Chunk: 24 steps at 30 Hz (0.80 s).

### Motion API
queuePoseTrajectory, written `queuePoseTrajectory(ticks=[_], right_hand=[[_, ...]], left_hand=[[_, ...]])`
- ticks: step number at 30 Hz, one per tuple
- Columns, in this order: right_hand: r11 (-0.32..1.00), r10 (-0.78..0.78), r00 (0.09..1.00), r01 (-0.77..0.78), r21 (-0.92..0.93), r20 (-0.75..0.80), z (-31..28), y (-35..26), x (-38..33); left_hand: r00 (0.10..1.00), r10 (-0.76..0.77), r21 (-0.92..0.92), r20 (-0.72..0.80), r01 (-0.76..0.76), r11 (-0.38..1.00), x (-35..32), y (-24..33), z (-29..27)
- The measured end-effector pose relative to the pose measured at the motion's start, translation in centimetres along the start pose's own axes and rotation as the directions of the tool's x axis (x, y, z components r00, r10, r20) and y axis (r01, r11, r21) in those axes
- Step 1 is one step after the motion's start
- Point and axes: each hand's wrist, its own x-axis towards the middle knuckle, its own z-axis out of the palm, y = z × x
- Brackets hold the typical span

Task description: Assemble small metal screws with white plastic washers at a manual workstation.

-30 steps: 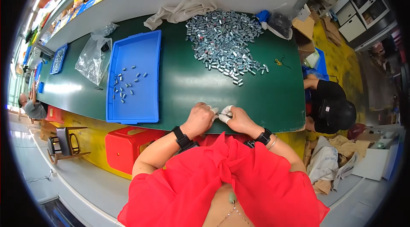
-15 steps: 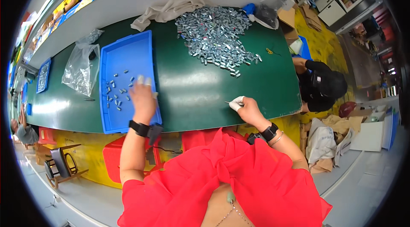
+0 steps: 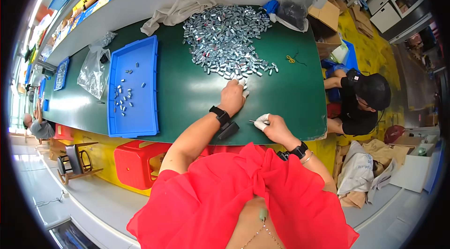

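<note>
A large heap of small silvery metal cylinders (image 3: 225, 38) lies on the green tabletop. My left hand (image 3: 233, 97) reaches to the heap's near edge, its white-covered fingertips drawn together by the closest pieces. Whatever is between those fingertips is hidden. To the right and nearer to me, my right hand (image 3: 275, 129) is closed on a thin tool (image 3: 252, 120), whose slim metal tip sticks out to the left; the rest is inside the hand. Several loose cylinders lie in a shallow blue tray (image 3: 149, 64) on the left.
A clear plastic bag (image 3: 93, 73) lies left of the tray, with a small blue basket (image 3: 61, 74) beyond it. Crumpled cloth (image 3: 176, 12) rests along the back partition. Yellow-handled snips (image 3: 291, 59) lie at the right. A person in black (image 3: 363, 99) sits past the right table end.
My left hand has moved from over the blue tray rightward to the heap's near edge. My right hand still holds the thin tool in about the same place. The view has shifted slightly.
</note>
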Motion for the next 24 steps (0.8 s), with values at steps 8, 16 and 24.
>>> queuePoseTrajectory(ticks=[8, 16, 24], right_hand=[[0.997, 0.048, 0.998, -0.051, 0.058, 0.038, -3.3, 2.2, 1.0], [0.999, -0.032, 0.996, 0.033, 0.012, -0.082, -0.7, -0.3, 1.6], [0.935, -0.046, 0.990, -0.003, -0.354, -0.130, 5.6, -4.0, 1.1]], left_hand=[[0.984, -0.133, 0.146, 0.116, 0.116, 0.982, 0.7, 0.8, 0.3], [0.987, -0.051, 0.093, 0.155, 0.037, 0.995, -3.7, -0.5, -1.0], [0.975, 0.213, -0.181, 0.061, -0.199, 0.963, -8.5, -2.8, -4.2]])
